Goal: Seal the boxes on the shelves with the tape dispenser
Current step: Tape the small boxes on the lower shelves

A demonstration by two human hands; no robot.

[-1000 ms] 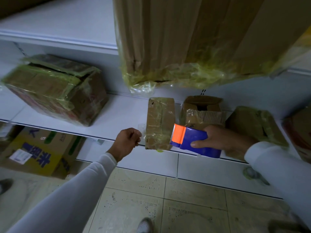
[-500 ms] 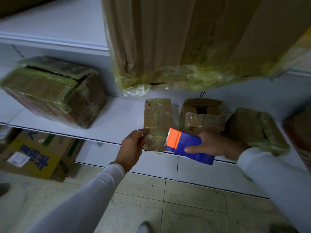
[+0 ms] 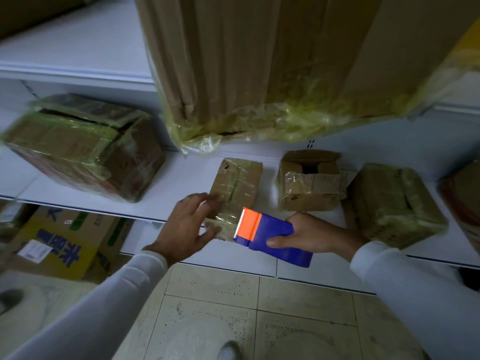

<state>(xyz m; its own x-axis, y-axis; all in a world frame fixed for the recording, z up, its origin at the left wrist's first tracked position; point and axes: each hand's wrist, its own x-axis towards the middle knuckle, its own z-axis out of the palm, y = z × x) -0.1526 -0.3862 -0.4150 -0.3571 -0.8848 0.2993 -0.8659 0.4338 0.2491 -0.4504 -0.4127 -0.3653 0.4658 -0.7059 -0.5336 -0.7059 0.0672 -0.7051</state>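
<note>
A narrow cardboard box (image 3: 237, 188), wrapped in clear tape, lies on the white shelf (image 3: 179, 188) with its near end at the shelf's front edge. My left hand (image 3: 185, 227) has its fingers spread and rests against the box's near left corner. My right hand (image 3: 309, 235) grips a blue tape dispenser (image 3: 270, 236) with an orange toothed head, which sits against the box's near end. To the right stands a small box with open flaps (image 3: 310, 181), then a tape-wrapped box (image 3: 392, 203).
A large taped box (image 3: 83, 146) sits on the shelf's left. A big plastic-wrapped carton (image 3: 272, 61) overhangs from the upper shelf. A yellow printed carton (image 3: 65, 245) lies under the shelf on the tiled floor (image 3: 233, 313). A reddish object (image 3: 462, 201) shows at the right edge.
My left hand went from a closed fist left of the narrow box to spread fingers on its near corner. The dispenser stayed at the box's near end.
</note>
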